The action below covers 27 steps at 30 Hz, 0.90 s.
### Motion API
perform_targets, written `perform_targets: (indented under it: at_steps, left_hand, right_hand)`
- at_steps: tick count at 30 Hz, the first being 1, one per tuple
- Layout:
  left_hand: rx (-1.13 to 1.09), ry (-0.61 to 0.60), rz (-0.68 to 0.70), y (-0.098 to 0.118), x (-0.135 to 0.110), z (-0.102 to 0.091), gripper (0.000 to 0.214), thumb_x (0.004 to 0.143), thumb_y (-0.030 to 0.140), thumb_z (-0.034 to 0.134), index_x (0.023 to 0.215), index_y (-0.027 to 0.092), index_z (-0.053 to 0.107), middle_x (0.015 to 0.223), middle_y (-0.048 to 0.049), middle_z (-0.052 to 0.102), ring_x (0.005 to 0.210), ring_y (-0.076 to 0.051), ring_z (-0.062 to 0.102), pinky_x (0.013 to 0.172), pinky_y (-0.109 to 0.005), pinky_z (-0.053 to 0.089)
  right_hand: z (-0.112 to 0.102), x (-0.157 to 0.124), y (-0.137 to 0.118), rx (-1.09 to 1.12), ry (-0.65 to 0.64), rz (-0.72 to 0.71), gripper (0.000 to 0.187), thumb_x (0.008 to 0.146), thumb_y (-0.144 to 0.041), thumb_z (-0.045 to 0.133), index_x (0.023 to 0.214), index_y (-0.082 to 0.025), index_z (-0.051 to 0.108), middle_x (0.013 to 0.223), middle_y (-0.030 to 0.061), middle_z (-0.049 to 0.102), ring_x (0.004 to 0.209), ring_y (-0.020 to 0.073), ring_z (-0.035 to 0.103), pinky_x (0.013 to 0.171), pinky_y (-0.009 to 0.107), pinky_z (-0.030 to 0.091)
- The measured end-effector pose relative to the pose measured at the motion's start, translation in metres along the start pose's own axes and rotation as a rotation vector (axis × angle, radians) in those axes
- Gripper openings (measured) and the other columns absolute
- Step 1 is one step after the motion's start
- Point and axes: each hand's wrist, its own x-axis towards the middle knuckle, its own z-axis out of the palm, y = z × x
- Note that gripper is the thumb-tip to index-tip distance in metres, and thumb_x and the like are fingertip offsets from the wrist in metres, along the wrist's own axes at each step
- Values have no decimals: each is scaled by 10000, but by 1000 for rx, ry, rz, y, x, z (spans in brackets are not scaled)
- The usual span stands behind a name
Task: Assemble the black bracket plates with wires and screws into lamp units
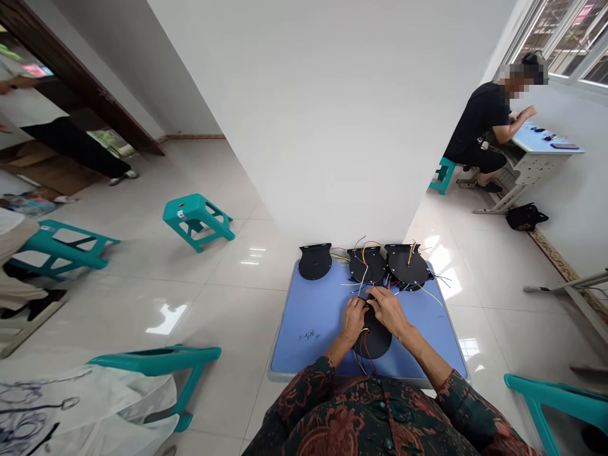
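Observation:
My left hand (354, 320) and my right hand (387, 310) meet over the blue table (313, 342), their fingers pinched on thin coloured wires (367, 305). Below them lies a black round plate (375, 341), partly hidden by my hands, with red, yellow and black wires trailing from it. Three similar plates with bracket tabs stand along the far edge: a bare-looking one (315, 261), and two with loose wires (367, 266) (407, 265). Several small metal screws (308, 334) lie left of my left hand.
Teal plastic stools (197, 220) stand on the tiled floor, with a white plastic bag (85, 405) at lower left. A white wall (304, 114) rises beyond the table. A co-worker (479, 123) sits at a blue desk (546, 139) far right; another person (42, 107) stands far left.

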Motion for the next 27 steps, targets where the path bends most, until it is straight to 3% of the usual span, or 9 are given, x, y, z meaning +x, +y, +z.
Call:
perform_targets:
  at_steps: [3, 10, 17, 27]
  left_hand:
    - [6, 3, -7, 1, 1, 0, 183, 972, 102, 500, 886, 177, 644, 960, -78, 669, 944, -230, 605, 862, -382, 514]
    - [0, 25, -40, 1, 4, -1, 141, 957, 108, 527, 879, 163, 630, 920, -68, 665, 910, -216, 609, 819, -356, 505]
    - [22, 28, -25, 1, 5, 0, 125, 944, 129, 556, 841, 174, 610, 881, -54, 658, 896, -216, 608, 818, -356, 510]
    - [157, -14, 65, -2, -4, 1, 219, 959, 81, 472, 1027, 175, 657, 1081, -96, 673, 1026, -249, 605, 905, -407, 545]
  right_hand:
    - [2, -1, 0, -14, 43, 47, 182, 948, -146, 537, 1063, -193, 671, 965, 85, 701, 838, 226, 645, 759, 341, 525]
    - [0, -1, -9, 30, -4, -50, 320, 919, -28, 456, 1040, -219, 682, 997, 63, 723, 949, 212, 643, 861, 329, 527]
    - [9, -4, -6, -19, 73, 109, 209, 949, -139, 524, 1078, -202, 677, 999, 86, 718, 922, 233, 672, 831, 352, 551]
    - [9, -9, -11, -30, 23, -48, 348, 924, -16, 449, 1099, -211, 678, 1038, 91, 708, 959, 231, 664, 832, 362, 562]
